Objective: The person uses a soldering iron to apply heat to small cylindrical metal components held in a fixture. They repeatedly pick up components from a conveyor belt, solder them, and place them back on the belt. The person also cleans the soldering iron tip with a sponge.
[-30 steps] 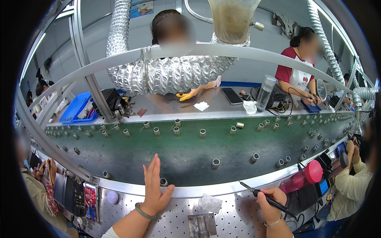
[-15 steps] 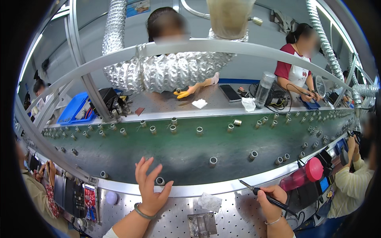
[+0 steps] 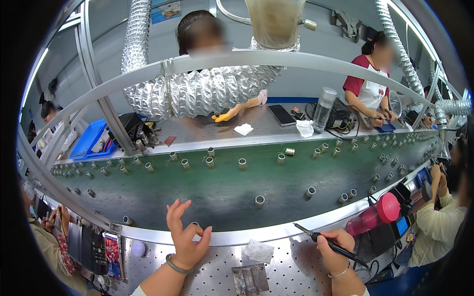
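Beside the belt (image 3: pixel 224 209), soldering iron (image 3: pixel 314 236) is gripped by right hand (image 3: pixel 335 250); grip of left hand (image 3: pixel 188 241) on tube (image 3: pixel 196 224) cannot be determined.

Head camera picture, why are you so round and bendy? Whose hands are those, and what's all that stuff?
The camera sits on a person's head, looking down. Its very wide fisheye lens makes straight edges look bent. There's no robot here, just that person's own bare hands. The right hand holds a dark, pen-shaped tool with a thin pointed tip. The left hand curls its fingers by a small metal tube; I can't tell if they touch it. On the silvery table full of little holes lie a metal block and a wrinkled white sheet. Beyond, many more tubes stand on a long green surface. Other people are working nearby.
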`<state>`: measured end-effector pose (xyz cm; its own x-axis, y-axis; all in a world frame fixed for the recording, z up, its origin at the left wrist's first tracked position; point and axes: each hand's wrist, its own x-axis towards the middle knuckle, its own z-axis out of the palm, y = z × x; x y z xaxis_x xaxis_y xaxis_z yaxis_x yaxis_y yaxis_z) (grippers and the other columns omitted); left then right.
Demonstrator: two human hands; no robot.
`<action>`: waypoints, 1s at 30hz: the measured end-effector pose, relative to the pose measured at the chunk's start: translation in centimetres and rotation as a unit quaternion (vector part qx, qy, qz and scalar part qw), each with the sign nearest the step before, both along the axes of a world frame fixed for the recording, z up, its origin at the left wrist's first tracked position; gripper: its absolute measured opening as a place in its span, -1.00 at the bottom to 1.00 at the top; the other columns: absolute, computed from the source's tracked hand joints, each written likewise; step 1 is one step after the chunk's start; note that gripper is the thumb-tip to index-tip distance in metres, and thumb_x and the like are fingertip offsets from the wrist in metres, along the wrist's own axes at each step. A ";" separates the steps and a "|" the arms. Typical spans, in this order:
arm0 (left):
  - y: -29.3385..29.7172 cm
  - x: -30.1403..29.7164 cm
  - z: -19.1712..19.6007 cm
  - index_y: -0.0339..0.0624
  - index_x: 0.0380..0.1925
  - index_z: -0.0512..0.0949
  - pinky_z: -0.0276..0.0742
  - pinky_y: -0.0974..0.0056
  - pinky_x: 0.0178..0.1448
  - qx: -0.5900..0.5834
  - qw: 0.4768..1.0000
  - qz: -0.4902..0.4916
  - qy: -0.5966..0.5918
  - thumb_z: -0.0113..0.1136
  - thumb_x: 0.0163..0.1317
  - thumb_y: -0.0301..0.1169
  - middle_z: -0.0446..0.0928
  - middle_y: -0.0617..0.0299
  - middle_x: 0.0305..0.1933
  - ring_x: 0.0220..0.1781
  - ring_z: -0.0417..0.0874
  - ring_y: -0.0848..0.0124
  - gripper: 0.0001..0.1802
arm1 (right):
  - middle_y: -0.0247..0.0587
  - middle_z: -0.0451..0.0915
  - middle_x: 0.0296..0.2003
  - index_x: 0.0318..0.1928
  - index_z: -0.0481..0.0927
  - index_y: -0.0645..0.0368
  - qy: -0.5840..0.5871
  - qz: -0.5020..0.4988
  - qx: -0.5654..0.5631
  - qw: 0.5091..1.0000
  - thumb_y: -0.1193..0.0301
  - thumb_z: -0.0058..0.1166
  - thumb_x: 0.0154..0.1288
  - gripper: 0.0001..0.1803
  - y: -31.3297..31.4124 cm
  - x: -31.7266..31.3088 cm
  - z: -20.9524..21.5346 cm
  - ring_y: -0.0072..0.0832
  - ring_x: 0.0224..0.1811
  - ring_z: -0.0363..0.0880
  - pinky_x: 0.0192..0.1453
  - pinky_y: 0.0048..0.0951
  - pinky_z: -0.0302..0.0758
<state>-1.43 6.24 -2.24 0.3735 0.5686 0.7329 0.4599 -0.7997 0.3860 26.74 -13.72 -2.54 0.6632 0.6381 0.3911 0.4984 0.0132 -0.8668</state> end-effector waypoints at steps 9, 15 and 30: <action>0.0 0.0 0.1 -0.13 -0.77 0.34 -0.09 -0.22 0.42 0.001 1.000 -0.009 0.003 0.32 -0.10 -0.50 0.34 -0.08 0.25 0.38 0.19 -0.08 -0.69 | -0.19 0.57 -0.61 -0.46 0.60 0.28 0.010 -0.007 0.012 1.000 0.51 0.30 -0.05 -0.86 -0.1 0.0 -0.4 -0.49 -0.61 0.53 -0.50 -0.55 0.38; 0.1 0.3 0.1 -0.10 -0.72 0.36 -0.08 -0.22 0.42 0.000 1.000 -0.010 -0.006 0.34 -0.12 -0.51 0.33 -0.08 0.26 0.38 0.19 -0.10 -0.72 | -0.21 0.57 -0.61 -0.46 0.59 0.28 0.008 -0.016 0.007 1.000 0.49 0.30 -0.03 -0.85 -0.4 0.2 -0.5 -0.51 -0.61 0.53 -0.49 -0.55 0.38; -0.6 -0.3 0.3 -0.11 0.32 0.24 -0.12 -0.20 0.43 0.004 0.998 0.019 0.063 0.41 -0.17 -0.32 0.05 -0.24 0.43 0.46 0.02 -0.19 -0.06 | -0.20 0.57 -0.58 -0.44 0.57 0.27 -0.015 0.004 0.000 1.000 0.51 0.28 -0.01 -0.86 -0.7 0.1 -1.0 -0.48 -0.59 0.54 -0.46 -0.53 0.43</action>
